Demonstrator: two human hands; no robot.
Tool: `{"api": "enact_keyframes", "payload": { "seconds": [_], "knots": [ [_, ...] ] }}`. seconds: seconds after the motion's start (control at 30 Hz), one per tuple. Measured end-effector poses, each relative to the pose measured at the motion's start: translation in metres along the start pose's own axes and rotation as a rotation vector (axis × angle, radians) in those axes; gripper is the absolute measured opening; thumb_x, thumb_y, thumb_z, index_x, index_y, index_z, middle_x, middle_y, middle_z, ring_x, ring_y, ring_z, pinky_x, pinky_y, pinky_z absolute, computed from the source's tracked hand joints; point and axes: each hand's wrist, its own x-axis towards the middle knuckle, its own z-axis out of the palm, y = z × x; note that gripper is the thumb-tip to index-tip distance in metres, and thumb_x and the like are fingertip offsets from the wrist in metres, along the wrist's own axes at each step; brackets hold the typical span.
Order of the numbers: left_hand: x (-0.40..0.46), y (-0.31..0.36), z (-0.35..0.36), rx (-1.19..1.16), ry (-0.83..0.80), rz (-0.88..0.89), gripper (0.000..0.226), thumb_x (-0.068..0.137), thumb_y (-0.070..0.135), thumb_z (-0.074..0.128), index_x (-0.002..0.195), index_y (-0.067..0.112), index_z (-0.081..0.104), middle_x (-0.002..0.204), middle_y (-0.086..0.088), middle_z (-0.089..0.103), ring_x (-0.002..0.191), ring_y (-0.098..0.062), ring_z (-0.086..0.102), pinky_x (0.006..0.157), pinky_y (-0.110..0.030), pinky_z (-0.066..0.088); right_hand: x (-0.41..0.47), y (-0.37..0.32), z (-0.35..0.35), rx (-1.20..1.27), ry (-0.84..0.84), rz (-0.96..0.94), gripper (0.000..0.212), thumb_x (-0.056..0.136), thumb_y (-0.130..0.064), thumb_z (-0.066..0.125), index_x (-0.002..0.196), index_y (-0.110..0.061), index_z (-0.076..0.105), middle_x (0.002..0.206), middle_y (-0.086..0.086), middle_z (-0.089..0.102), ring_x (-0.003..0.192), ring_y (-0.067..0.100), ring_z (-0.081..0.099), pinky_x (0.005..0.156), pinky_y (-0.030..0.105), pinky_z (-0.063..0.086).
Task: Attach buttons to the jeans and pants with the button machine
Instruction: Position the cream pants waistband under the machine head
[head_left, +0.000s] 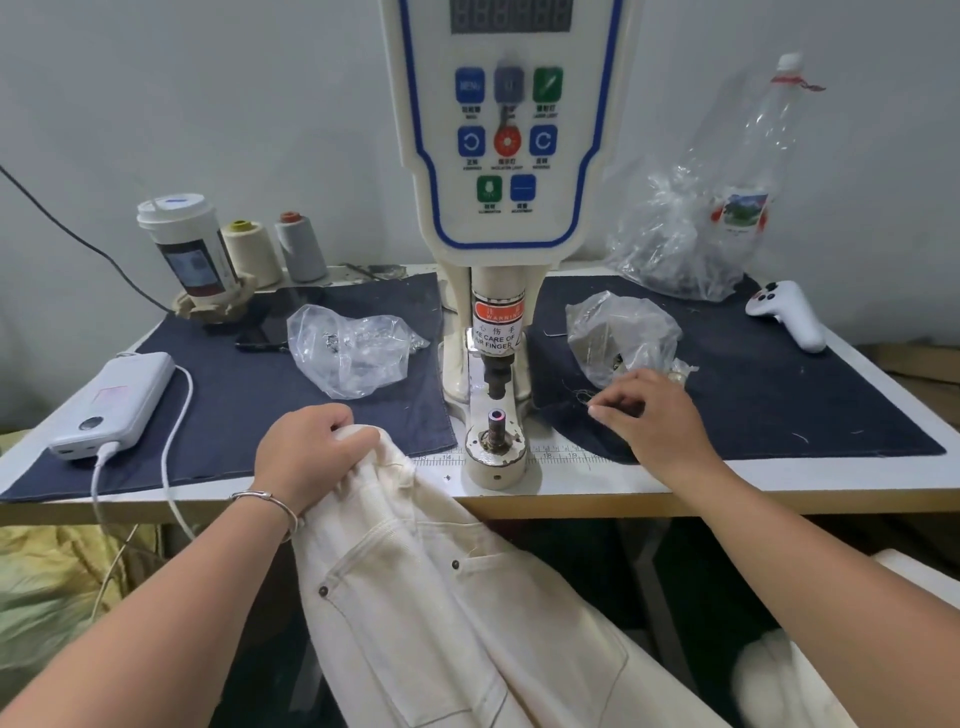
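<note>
The white button machine (506, 156) stands at the middle of the table, its lower die post (496, 423) bare just below the upper punch (497, 376). My left hand (306, 452) grips the waistband of cream pants (447, 597), which hang off the table's front edge left of the die. My right hand (649, 415) hovers over the dark cloth right of the machine, fingers curled with the fingertips pinched together near a clear bag of button parts (618, 338). Whether the fingers hold a small part is hidden.
A second clear bag (348, 348) lies left of the machine. A power bank (117, 405) with cable, a phone, a cup (184, 244) and two thread cones stand at the left. At the right are a large plastic bag, a bottle (763, 156) and a white controller (789, 317).
</note>
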Motion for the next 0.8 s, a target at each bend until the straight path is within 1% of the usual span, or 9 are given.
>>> {"api": "enact_keyframes", "payload": {
  "seconds": [0.1,0.17,0.3,0.37,0.43,0.53,0.6,0.67,0.8],
  "knots": [
    [0.000,0.000,0.000,0.001,-0.002,-0.007,0.032,0.062,0.046,0.049,0.052,0.019,0.034,0.047,0.005,0.036,0.051,-0.017,0.037,0.050,-0.030,0.027,-0.004,-0.034,0.016,0.145,-0.039,-0.091,0.009,0.081,-0.011,0.075,0.076,-0.019,0.075,0.090,-0.004,0.064,0.081,0.006,0.056,0.070,0.008,0.040],
    [0.000,-0.001,0.000,0.001,-0.001,-0.011,0.032,0.062,0.047,0.048,0.052,0.020,0.035,0.047,0.005,0.036,0.051,-0.016,0.037,0.050,-0.029,0.027,-0.008,-0.050,0.028,0.244,-0.050,-0.113,0.007,0.080,-0.008,0.076,0.078,-0.015,0.075,0.090,-0.003,0.065,0.079,0.010,0.058,0.068,0.009,0.043],
    [0.000,-0.001,0.001,-0.015,0.004,-0.018,0.031,0.062,0.046,0.049,0.051,0.020,0.035,0.044,0.006,0.035,0.050,-0.015,0.037,0.049,-0.029,0.026,-0.010,-0.064,0.039,0.349,-0.073,-0.087,0.006,0.082,-0.008,0.075,0.079,-0.013,0.074,0.093,-0.003,0.066,0.083,0.020,0.062,0.077,0.034,0.055],
    [0.000,-0.001,0.001,-0.014,0.007,-0.012,0.031,0.062,0.046,0.049,0.051,0.021,0.035,0.045,0.006,0.035,0.049,-0.015,0.037,0.049,-0.029,0.026,-0.010,-0.067,0.040,0.374,-0.073,-0.074,0.011,0.082,-0.009,0.074,0.077,-0.018,0.072,0.094,-0.003,0.066,0.081,0.021,0.063,0.076,0.039,0.055],
    [0.000,-0.001,0.001,-0.012,0.009,-0.006,0.031,0.063,0.046,0.049,0.051,0.021,0.035,0.045,0.006,0.035,0.049,-0.014,0.036,0.049,-0.028,0.025,-0.010,-0.069,0.039,0.385,-0.083,-0.066,0.015,0.082,-0.010,0.075,0.075,-0.022,0.069,0.092,-0.004,0.066,0.077,0.019,0.063,0.074,0.038,0.055],
    [0.000,-0.001,0.001,-0.015,0.009,-0.006,0.031,0.063,0.046,0.049,0.051,0.021,0.035,0.046,0.006,0.034,0.050,-0.014,0.035,0.049,-0.028,0.025,-0.010,-0.071,0.040,0.372,-0.104,-0.050,0.013,0.082,-0.013,0.076,0.075,-0.022,0.069,0.092,-0.008,0.065,0.072,0.009,0.061,0.071,0.030,0.054],
    [0.000,0.000,0.001,-0.015,0.011,-0.009,0.030,0.063,0.045,0.049,0.051,0.021,0.034,0.047,0.006,0.034,0.050,-0.015,0.035,0.049,-0.028,0.025,-0.010,-0.071,0.041,0.354,-0.115,-0.039,0.009,0.082,-0.015,0.076,0.077,-0.021,0.070,0.094,-0.010,0.065,0.075,0.010,0.062,0.072,0.027,0.055],
    [-0.001,0.000,0.000,-0.017,0.009,-0.008,0.030,0.063,0.045,0.049,0.051,0.021,0.034,0.047,0.006,0.034,0.051,-0.015,0.035,0.050,-0.028,0.025,-0.011,-0.071,0.040,0.362,-0.121,-0.026,0.008,0.081,-0.016,0.077,0.078,-0.021,0.071,0.094,-0.009,0.066,0.077,0.011,0.064,0.073,0.029,0.058],
    [-0.001,0.001,-0.001,-0.017,0.008,-0.006,0.030,0.063,0.045,0.049,0.051,0.021,0.035,0.048,0.006,0.034,0.051,-0.015,0.035,0.050,-0.028,0.025,-0.011,-0.069,0.040,0.364,-0.125,-0.035,0.003,0.080,-0.015,0.077,0.081,-0.016,0.075,0.092,-0.010,0.065,0.073,0.007,0.062,0.070,0.025,0.056]
  ]
}}
